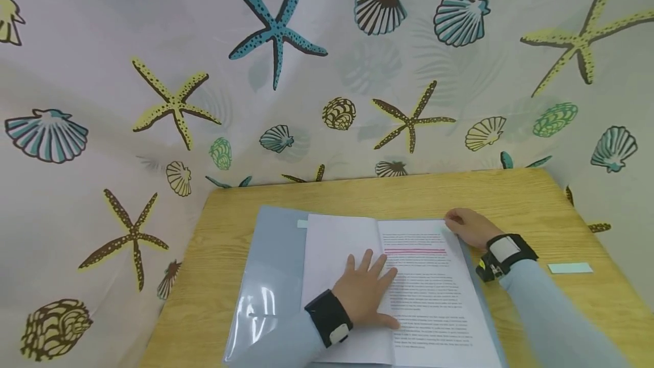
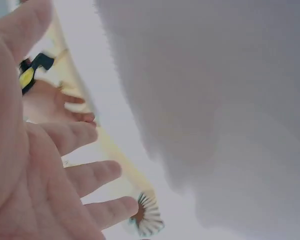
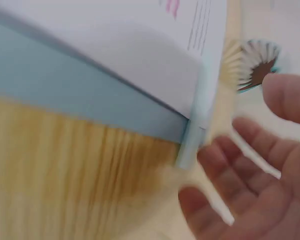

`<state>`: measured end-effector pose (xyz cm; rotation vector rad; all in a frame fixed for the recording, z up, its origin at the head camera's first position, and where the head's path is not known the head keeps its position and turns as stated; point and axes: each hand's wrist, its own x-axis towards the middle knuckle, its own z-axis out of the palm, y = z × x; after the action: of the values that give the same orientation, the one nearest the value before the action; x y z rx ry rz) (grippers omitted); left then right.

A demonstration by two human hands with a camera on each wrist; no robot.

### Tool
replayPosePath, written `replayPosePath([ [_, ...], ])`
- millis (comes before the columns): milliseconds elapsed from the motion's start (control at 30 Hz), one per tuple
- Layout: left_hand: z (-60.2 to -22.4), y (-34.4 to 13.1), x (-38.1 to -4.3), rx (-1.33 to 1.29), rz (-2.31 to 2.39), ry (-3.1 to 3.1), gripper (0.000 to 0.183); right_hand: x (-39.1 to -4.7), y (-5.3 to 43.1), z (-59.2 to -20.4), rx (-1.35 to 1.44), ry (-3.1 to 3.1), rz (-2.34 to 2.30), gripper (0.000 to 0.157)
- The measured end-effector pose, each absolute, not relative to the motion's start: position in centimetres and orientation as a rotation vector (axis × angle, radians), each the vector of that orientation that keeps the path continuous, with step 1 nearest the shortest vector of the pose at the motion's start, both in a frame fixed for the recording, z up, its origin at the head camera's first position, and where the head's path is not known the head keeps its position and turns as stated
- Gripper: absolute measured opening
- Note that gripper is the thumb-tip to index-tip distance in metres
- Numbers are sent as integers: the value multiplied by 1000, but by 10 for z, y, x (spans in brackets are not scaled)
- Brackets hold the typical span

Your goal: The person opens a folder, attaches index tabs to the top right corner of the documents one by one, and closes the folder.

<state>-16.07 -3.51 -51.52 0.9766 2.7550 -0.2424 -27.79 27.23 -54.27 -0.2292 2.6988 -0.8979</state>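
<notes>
A booklet of printed pages (image 1: pixel 429 300) lies spread on a blue-grey folder (image 1: pixel 276 254), with two pink lines across its right page. My left hand (image 1: pixel 364 294) rests with fingers spread over the blank left page (image 1: pixel 339 243) and the inner fold. At the top right corner of the printed page is my right hand (image 1: pixel 472 228), its fingers loosely bent. In the right wrist view a pale green sticky strip (image 3: pixel 191 142) juts from that corner, close to the fingertips; the thumb stands apart from the fingers, and nothing is pinched. Whether a fingertip touches the strip, I cannot tell.
Another pale strip (image 1: pixel 570 268) lies on the wooden table (image 1: pixel 516 197), right of the right wrist. A small tab (image 1: pixel 302 224) shows at the left page's upper edge. Behind the table hangs a white cloth (image 1: pixel 317 72) printed with shells and starfish.
</notes>
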Motion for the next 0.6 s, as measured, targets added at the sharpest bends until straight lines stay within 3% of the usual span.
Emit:
replayPosePath([
  [233, -490, -86, -136, 867, 2, 2728, 94, -214, 282, -524, -260, 2910, -807, 54],
  [400, -491, -120, -122, 698, 205, 2770, 90, -173, 276, -521, -211, 2910, -766, 59],
  [600, -501, -150, -116, 441, 451, 2884, 88, -146, 257, -530, -130, 2928, -676, 72],
])
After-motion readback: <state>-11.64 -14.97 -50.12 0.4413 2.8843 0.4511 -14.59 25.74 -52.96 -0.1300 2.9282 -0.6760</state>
